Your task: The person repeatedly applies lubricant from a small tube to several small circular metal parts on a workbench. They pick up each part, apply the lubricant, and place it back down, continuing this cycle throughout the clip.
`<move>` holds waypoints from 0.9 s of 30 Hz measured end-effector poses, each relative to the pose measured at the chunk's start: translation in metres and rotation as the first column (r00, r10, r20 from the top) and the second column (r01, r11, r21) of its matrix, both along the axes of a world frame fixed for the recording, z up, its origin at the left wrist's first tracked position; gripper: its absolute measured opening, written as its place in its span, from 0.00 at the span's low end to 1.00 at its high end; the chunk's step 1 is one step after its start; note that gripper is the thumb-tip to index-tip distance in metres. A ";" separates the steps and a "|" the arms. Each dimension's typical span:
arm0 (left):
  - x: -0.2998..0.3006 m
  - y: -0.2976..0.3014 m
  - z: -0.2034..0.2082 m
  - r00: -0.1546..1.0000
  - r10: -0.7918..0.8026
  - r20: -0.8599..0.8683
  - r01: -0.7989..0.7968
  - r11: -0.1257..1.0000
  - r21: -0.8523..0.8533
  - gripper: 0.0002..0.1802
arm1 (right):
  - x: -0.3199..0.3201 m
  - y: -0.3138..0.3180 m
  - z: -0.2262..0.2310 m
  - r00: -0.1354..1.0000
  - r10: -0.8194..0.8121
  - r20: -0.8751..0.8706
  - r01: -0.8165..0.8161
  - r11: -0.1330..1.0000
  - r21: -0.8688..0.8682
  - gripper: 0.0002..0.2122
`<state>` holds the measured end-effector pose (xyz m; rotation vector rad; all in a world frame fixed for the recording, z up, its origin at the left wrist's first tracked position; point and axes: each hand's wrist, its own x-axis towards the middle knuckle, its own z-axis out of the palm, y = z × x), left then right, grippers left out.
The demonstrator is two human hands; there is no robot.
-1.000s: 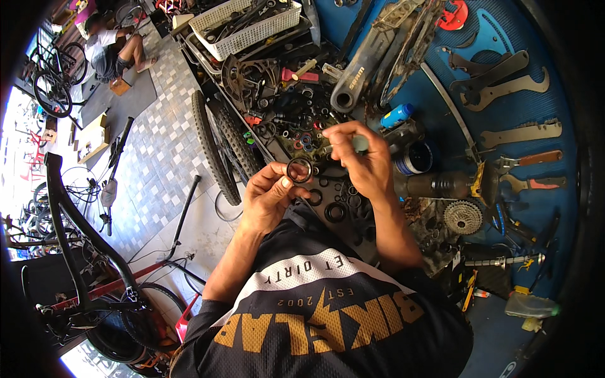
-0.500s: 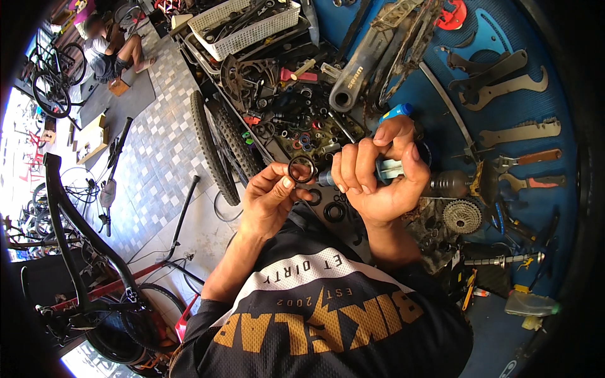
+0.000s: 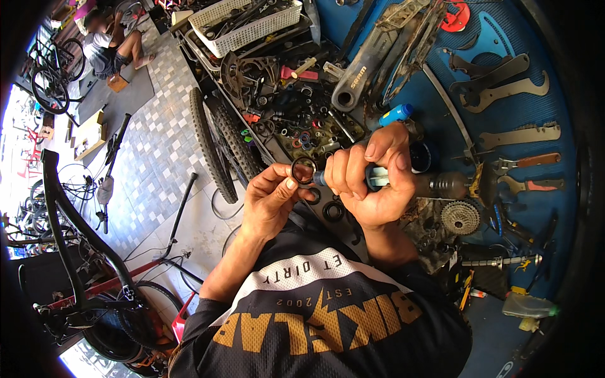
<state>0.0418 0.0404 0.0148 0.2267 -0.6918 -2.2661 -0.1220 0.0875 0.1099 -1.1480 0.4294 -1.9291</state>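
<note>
My left hand [image 3: 268, 198] pinches a thin black ring [image 3: 293, 179], held nearly upright between thumb and fingertips. Wrapped around a slim tool with a pale, translucent body [image 3: 379, 176] is my right hand [image 3: 372, 173]. The tool's bluish-grey tip [image 3: 319, 178] points left, close to the ring; whether they touch cannot be made out. My fingers cover most of the tool. Below the ring, near my left fingertips, is a second dark ring [image 3: 313, 196]. Thicker black rings [image 3: 333, 211] lie between my hands, lower down.
Small loose parts [image 3: 305, 135] crowd the bench ahead, below a white basket [image 3: 249, 31]. A crank arm [image 3: 353, 88], wrenches [image 3: 510, 88], a cassette [image 3: 460, 217] and a dark bottle [image 3: 444, 185] lie right. Tyres [image 3: 214, 138] and a frame [image 3: 82, 227] stand left; a person [image 3: 110, 53] sits far left.
My right hand has shifted a little left with the tool, bringing its tip nearer the ring. The ring has turned slightly in my left hand, which stays almost in place.
</note>
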 end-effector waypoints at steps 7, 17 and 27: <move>-0.003 0.002 0.000 1.000 -0.015 0.001 0.015 1.000 -0.006 0.08 | 0.000 0.002 -0.003 0.994 -0.105 -0.031 0.105 0.994 0.003 0.18; -0.004 0.005 -0.001 0.995 -0.095 0.026 0.095 0.995 -0.019 0.09 | -0.008 -0.002 -0.003 0.984 -0.165 -0.068 0.164 0.986 -0.018 0.18; -0.009 0.007 -0.007 0.989 -0.145 0.020 0.146 0.989 -0.031 0.09 | -0.004 -0.005 -0.008 0.985 -0.165 -0.041 0.165 0.986 -0.006 0.17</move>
